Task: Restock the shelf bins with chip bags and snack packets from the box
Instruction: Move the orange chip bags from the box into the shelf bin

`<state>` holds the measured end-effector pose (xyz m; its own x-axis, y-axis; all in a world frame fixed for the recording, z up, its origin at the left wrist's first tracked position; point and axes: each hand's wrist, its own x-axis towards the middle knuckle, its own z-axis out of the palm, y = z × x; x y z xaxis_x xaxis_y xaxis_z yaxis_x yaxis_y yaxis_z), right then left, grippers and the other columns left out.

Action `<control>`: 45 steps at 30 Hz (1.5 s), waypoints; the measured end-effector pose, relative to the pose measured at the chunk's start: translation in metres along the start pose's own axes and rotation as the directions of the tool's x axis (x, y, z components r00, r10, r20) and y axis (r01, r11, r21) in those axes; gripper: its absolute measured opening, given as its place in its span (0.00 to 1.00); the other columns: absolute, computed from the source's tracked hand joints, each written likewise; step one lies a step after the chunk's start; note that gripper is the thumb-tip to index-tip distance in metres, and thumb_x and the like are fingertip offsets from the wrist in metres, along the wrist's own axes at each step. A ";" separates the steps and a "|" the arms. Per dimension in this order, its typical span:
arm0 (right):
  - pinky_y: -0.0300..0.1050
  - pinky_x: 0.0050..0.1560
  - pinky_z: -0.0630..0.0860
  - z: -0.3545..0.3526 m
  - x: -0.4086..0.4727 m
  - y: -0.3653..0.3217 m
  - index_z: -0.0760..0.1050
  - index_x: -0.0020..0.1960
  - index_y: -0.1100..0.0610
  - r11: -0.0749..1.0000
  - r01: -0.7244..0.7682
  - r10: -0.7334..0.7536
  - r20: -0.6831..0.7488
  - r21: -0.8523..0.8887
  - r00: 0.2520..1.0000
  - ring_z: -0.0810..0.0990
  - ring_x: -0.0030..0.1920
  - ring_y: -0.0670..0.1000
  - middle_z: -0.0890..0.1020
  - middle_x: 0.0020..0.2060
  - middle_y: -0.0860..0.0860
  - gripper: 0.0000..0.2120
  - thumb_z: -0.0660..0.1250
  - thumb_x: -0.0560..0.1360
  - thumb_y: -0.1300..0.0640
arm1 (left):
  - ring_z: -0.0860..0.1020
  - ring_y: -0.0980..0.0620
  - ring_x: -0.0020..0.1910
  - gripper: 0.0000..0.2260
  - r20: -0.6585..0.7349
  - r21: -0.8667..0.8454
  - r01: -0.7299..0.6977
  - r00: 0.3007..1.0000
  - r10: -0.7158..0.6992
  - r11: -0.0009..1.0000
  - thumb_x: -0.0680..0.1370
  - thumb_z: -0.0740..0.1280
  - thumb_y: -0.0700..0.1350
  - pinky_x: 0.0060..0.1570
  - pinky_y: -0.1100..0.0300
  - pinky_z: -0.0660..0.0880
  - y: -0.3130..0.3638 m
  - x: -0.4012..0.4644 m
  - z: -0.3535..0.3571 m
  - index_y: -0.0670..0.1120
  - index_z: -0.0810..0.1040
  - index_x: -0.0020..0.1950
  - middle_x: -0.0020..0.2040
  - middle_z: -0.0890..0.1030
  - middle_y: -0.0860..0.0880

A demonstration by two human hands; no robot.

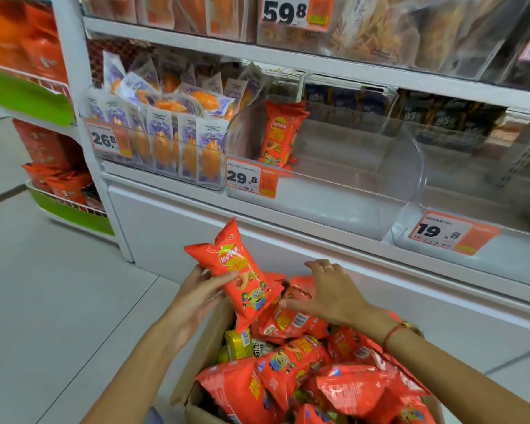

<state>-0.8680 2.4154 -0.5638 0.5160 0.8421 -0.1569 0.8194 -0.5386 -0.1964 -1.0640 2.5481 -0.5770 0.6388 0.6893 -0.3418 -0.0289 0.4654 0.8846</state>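
Red chip bag [242, 270] in left hand [196, 296], right hand [334, 293] spread

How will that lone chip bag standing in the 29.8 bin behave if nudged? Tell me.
The chip bag stands upright on its narrow end, leaning against the clear bin wall, so it would probably topple easily. It looks puffed, so likely light, and its glossy film may slide on the plastic.

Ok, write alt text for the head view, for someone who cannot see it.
A person's left hand holds a red chip bag above an open cardboard box full of the same bags, while the right hand reaches flat over them. Behind, a clear shelf bin tagged 29.8 holds a single upright chip bag.
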 end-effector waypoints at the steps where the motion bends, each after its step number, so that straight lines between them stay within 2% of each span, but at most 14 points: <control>1: 0.51 0.68 0.63 0.008 0.001 -0.002 0.60 0.73 0.56 0.993 0.031 -0.027 0.040 -0.110 0.999 0.62 0.70 0.57 0.64 0.71 0.56 0.46 0.66 0.65 0.29 | 0.82 0.55 0.50 0.17 -0.008 0.003 -0.008 1.000 0.008 1.000 0.73 0.70 0.38 0.47 0.63 0.75 0.000 0.000 -0.001 0.50 0.75 0.59 0.54 0.83 0.50; 5: 0.49 0.60 0.68 0.021 0.008 -0.004 0.64 0.69 0.53 0.938 0.145 -0.164 -0.032 -0.315 0.986 0.67 0.64 0.56 0.71 0.64 0.53 0.30 0.66 0.72 0.42 | 0.81 0.54 0.52 0.20 -0.080 0.049 0.001 0.997 0.003 0.999 0.72 0.72 0.40 0.48 0.62 0.75 -0.004 0.003 -0.007 0.51 0.74 0.62 0.55 0.83 0.49; 8: 0.48 0.57 0.72 0.014 0.006 0.012 0.70 0.64 0.49 0.939 0.319 -0.329 -0.065 -0.125 0.942 0.70 0.62 0.52 0.74 0.60 0.48 0.24 0.70 0.70 0.49 | 0.81 0.53 0.52 0.20 -0.140 0.059 0.023 0.990 -0.015 0.998 0.71 0.73 0.42 0.47 0.61 0.75 -0.005 0.010 -0.011 0.51 0.75 0.62 0.54 0.83 0.49; 12: 0.39 0.64 0.64 0.007 -0.003 0.034 0.77 0.57 0.41 0.859 0.476 -0.458 -0.133 0.187 0.879 0.67 0.64 0.44 0.69 0.63 0.44 0.21 0.74 0.67 0.53 | 0.81 0.53 0.48 0.17 -0.186 0.022 0.053 0.981 -0.048 0.998 0.71 0.73 0.43 0.46 0.60 0.76 -0.006 0.017 -0.010 0.51 0.76 0.59 0.50 0.83 0.51; 15: 0.42 0.58 0.68 0.019 0.004 0.045 0.75 0.61 0.39 0.915 0.370 -0.372 -0.023 0.159 0.928 0.70 0.53 0.47 0.71 0.53 0.47 0.23 0.74 0.68 0.54 | 0.80 0.53 0.49 0.17 -0.198 0.018 0.063 0.978 -0.059 0.998 0.71 0.73 0.44 0.45 0.60 0.76 -0.007 0.018 -0.009 0.51 0.76 0.59 0.50 0.83 0.50; 18: 0.47 0.57 0.70 0.029 0.009 0.042 0.71 0.62 0.47 0.956 0.152 -0.202 0.186 0.250 0.962 0.73 0.53 0.51 0.75 0.53 0.51 0.26 0.75 0.67 0.51 | 0.80 0.53 0.49 0.18 -0.195 0.026 0.069 0.979 -0.063 0.997 0.71 0.74 0.44 0.46 0.59 0.76 -0.008 0.018 -0.009 0.51 0.75 0.59 0.50 0.83 0.50; 22: 0.46 0.44 0.69 0.038 0.015 0.012 0.69 0.44 0.54 0.887 -0.170 0.153 0.073 0.430 0.985 0.74 0.42 0.49 0.75 0.39 0.48 0.22 0.76 0.64 0.42 | 0.80 0.54 0.49 0.20 -0.205 0.034 0.056 0.978 -0.048 0.998 0.71 0.74 0.43 0.44 0.60 0.75 -0.005 0.017 -0.010 0.50 0.74 0.61 0.50 0.82 0.51; 24: 0.45 0.43 0.69 0.040 0.019 0.001 0.66 0.47 0.55 0.917 -0.184 0.189 0.023 0.355 0.982 0.76 0.45 0.52 0.77 0.44 0.51 0.26 0.76 0.63 0.41 | 0.79 0.54 0.49 0.21 -0.215 0.028 0.049 0.976 -0.042 0.998 0.71 0.74 0.43 0.44 0.60 0.75 -0.003 0.018 -0.010 0.50 0.74 0.63 0.50 0.82 0.51; 27: 0.46 0.58 0.72 0.032 0.025 -0.005 0.61 0.69 0.60 0.976 -0.108 0.070 0.198 0.187 0.978 0.74 0.62 0.56 0.74 0.63 0.56 0.39 0.76 0.67 0.47 | 0.80 0.54 0.50 0.22 -0.222 0.023 0.042 0.974 -0.035 0.999 0.71 0.74 0.44 0.44 0.60 0.75 0.001 0.017 -0.009 0.50 0.74 0.64 0.51 0.82 0.51; 29: 0.49 0.63 0.70 0.027 0.024 -0.007 0.53 0.76 0.52 0.991 0.068 -0.039 0.243 -0.113 0.969 0.70 0.66 0.58 0.68 0.67 0.58 0.41 0.72 0.70 0.50 | 0.80 0.54 0.49 0.23 -0.221 0.030 0.030 0.975 -0.023 0.999 0.71 0.74 0.44 0.44 0.60 0.75 0.003 0.014 -0.008 0.50 0.74 0.64 0.51 0.82 0.51; 33: 0.53 0.68 0.60 0.027 0.014 -0.010 0.68 0.69 0.56 0.735 0.346 -0.269 0.218 -0.582 0.938 0.62 0.69 0.57 0.66 0.68 0.56 0.32 0.66 0.71 0.39 | 0.79 0.55 0.49 0.23 -0.211 0.040 0.010 0.978 -0.001 0.999 0.71 0.74 0.44 0.45 0.61 0.75 0.010 0.010 -0.008 0.51 0.74 0.64 0.50 0.82 0.52; 37: 0.50 0.61 0.67 0.035 0.015 -0.011 0.71 0.60 0.62 0.828 0.368 -0.298 0.225 -0.422 0.928 0.72 0.64 0.59 0.74 0.62 0.59 0.23 0.56 0.79 0.43 | 0.80 0.54 0.50 0.22 -0.202 0.042 -0.003 0.979 0.012 0.999 0.71 0.74 0.44 0.44 0.61 0.75 0.016 0.009 -0.013 0.51 0.74 0.63 0.51 0.82 0.52; 42: 0.49 0.61 0.70 0.039 0.027 0.001 0.66 0.69 0.55 0.917 0.341 -0.226 0.436 -0.207 0.871 0.72 0.64 0.58 0.73 0.64 0.56 0.24 0.62 0.77 0.45 | 0.79 0.53 0.50 0.17 -0.183 0.010 0.011 0.983 -0.009 1.000 0.72 0.73 0.45 0.49 0.59 0.76 0.016 0.010 -0.013 0.51 0.75 0.59 0.49 0.82 0.51; 45: 0.44 0.55 0.71 0.044 0.033 0.004 0.69 0.64 0.57 0.963 0.257 -0.190 0.478 -0.077 0.858 0.73 0.59 0.55 0.72 0.59 0.54 0.26 0.69 0.72 0.45 | 0.79 0.52 0.50 0.17 -0.162 -0.040 0.055 0.985 -0.061 0.998 0.72 0.73 0.46 0.46 0.60 0.76 0.014 0.010 -0.011 0.51 0.75 0.59 0.52 0.81 0.50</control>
<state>-0.8592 2.4397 -0.6118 0.1674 0.8118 -0.5594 0.9411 -0.3008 -0.1548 -1.0664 2.5678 -0.5713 0.5060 0.7407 -0.4420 -0.0240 0.5243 0.8512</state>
